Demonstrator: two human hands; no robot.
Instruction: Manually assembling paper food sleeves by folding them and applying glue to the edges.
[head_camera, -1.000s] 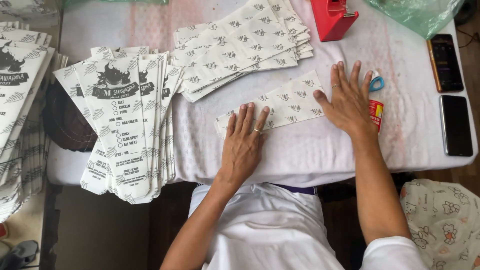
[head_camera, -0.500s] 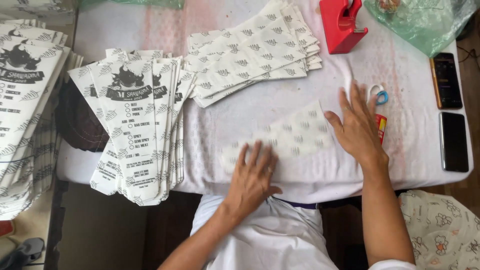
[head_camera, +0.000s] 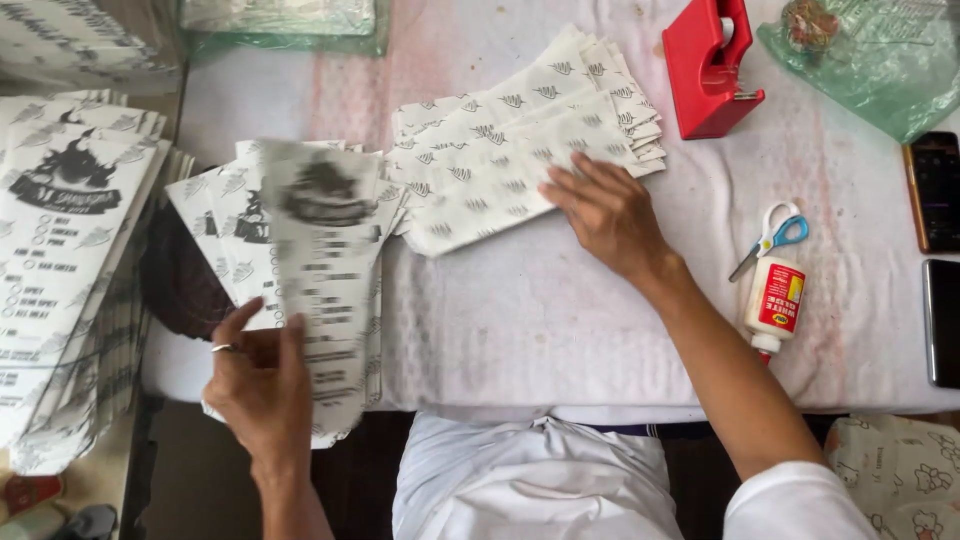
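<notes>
In the head view, the left hand (head_camera: 262, 385) pinches the lower end of a printed paper bag (head_camera: 325, 270), thumb on one side and fingers curled on the other; the bag is blurred, and it sits over a fanned pile of finished bags (head_camera: 215, 235) of the same black-and-white print at the left edge of the table (head_camera: 560, 320). A ring shows on 1 finger of that hand. The right hand (head_camera: 610, 215) lies flat with its fingers spread and slightly bent, holding nothing, its fingertips pressed on the near edge of a stack of patterned paper sheets (head_camera: 510, 150) spread in the middle of the table, which is covered with a pale cloth. To the far left, a second, larger heap of printed bags (head_camera: 65, 250) hangs past the table's edge. A red tape dispenser (head_camera: 705, 70) stands beyond the sheets, just to their right. Near the right forearm lie small scissors (head_camera: 772, 238) with blue handles, and touching them, a white glue bottle (head_camera: 775, 300) with a red label on its side. 2 dark phones (head_camera: 938, 250) lie at the right edge, 1 above the other, and a green plastic bag (head_camera: 870, 55) sits in the far right corner. Another clear plastic packet (head_camera: 280, 20) lies at the top edge.
</notes>
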